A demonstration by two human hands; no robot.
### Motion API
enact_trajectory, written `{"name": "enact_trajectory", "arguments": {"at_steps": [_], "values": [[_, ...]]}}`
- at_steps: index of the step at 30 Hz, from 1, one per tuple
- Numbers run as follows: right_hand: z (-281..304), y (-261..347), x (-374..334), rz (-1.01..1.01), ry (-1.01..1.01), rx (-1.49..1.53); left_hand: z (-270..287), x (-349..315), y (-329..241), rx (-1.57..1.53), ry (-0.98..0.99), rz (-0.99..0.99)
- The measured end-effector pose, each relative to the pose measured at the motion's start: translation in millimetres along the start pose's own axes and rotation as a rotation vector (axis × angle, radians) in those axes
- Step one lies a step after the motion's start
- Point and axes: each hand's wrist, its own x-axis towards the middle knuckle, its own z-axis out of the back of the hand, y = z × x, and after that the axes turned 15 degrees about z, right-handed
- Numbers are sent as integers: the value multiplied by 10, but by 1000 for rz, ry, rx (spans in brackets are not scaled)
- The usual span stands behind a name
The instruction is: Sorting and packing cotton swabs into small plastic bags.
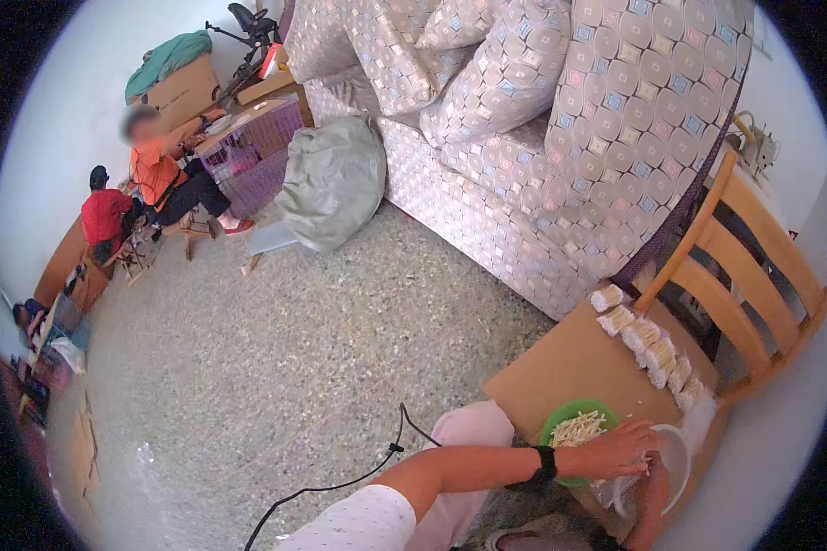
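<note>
Head view: brown cardboard [560,367] serves as the tabletop, beside a wooden slatted chair back [721,260]. Along its far right side runs a row of pale stick bundles [648,347]; nearer stands a green bowl [547,432] of loose sticks [577,429]. Just right of it, the left hand [618,448] and right hand [653,487] meet at a clear, white-rimmed container [685,459], fingers partly bent; I cannot tell how firmly either grips. Beyond lie a patterned sofa [487,207], speckled floor [276,358], grey-green sack [340,184], purple wire cage [253,161], and seated people in orange [150,172] and red [104,220].
</note>
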Motion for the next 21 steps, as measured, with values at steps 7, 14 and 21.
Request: {"name": "enact_trajectory", "arguments": {"at_steps": [7,14,21], "values": [[0,63,-66,52,-46,92,-8,23,-39,6,34,48],[-114,-379,-101,66,4,23,41,30,-44,-12,107,71],[-11,-310,-172,66,-16,-16,-118,91,-8,-70,-47,7]]}}
